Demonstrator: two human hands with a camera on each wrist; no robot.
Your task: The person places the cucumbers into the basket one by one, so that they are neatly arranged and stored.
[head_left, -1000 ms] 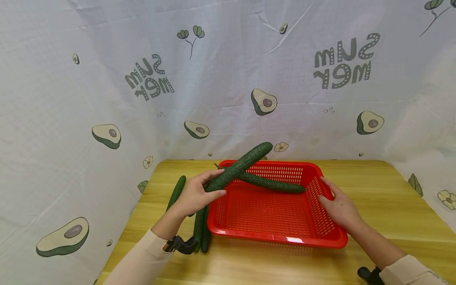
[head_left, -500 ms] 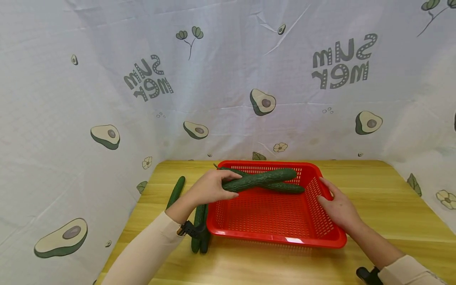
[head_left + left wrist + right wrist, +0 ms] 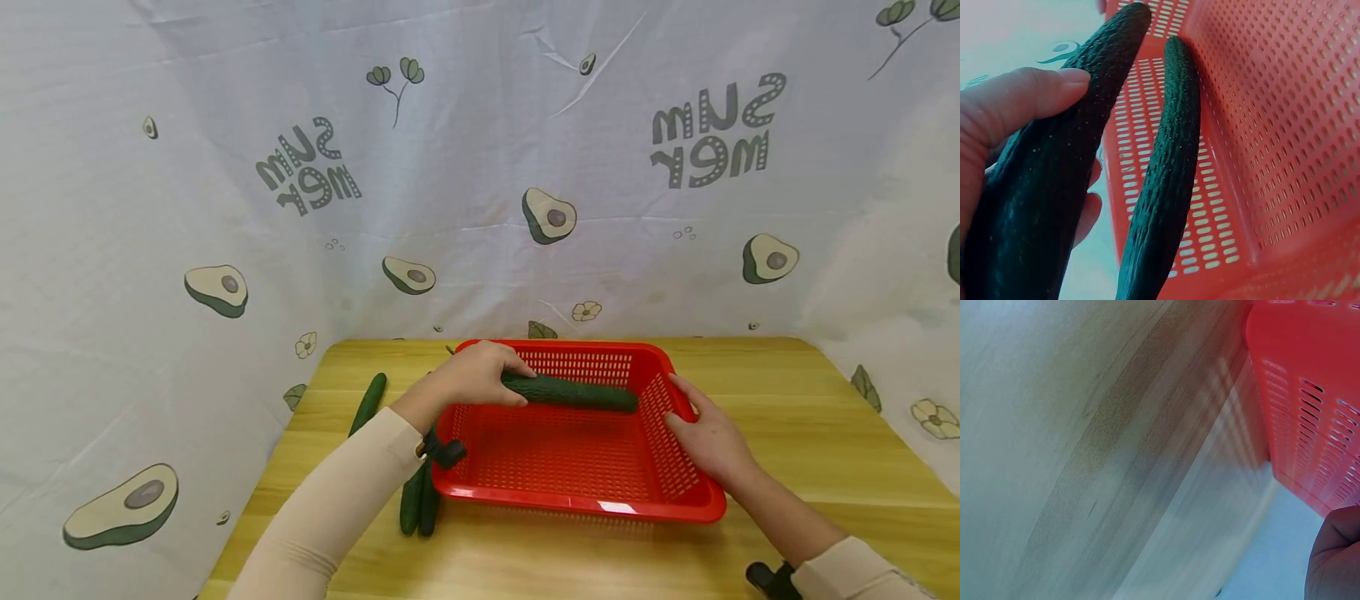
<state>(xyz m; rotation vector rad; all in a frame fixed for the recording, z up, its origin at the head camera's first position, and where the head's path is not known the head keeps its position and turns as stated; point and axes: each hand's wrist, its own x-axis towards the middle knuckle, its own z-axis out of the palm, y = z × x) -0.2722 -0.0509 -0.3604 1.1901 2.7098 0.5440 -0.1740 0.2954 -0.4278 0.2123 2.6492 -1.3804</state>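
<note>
My left hand (image 3: pixel 476 375) reaches over the back left of a red perforated plastic basket (image 3: pixel 577 504). In the left wrist view its thumb lies along a dark green cucumber (image 3: pixel 1054 169), with fingers curled underneath. A second cucumber (image 3: pixel 1169 169) lies inside the basket beside the held one. From the head view the two overlap, so mostly one cucumber shape (image 3: pixel 573 393) shows along the back wall. My right hand (image 3: pixel 708 437) grips the basket's right rim, thumb inside the wall; the right wrist view shows only part of that hand (image 3: pixel 1338 556) at the basket's edge.
On the wooden table (image 3: pixel 780 417), left of the basket, lie two cucumbers side by side, one nearer the basket (image 3: pixel 428 504) and one farther out (image 3: pixel 409 504). Another cucumber (image 3: pixel 368 403) lies farther left, partly behind my sleeve. A printed white cloth (image 3: pixel 480 167) hangs behind the table.
My left hand has carried the cucumber right and down, from tilted above the basket to lying nearly level along its back side. The right hand keeps its grip on the rim.
</note>
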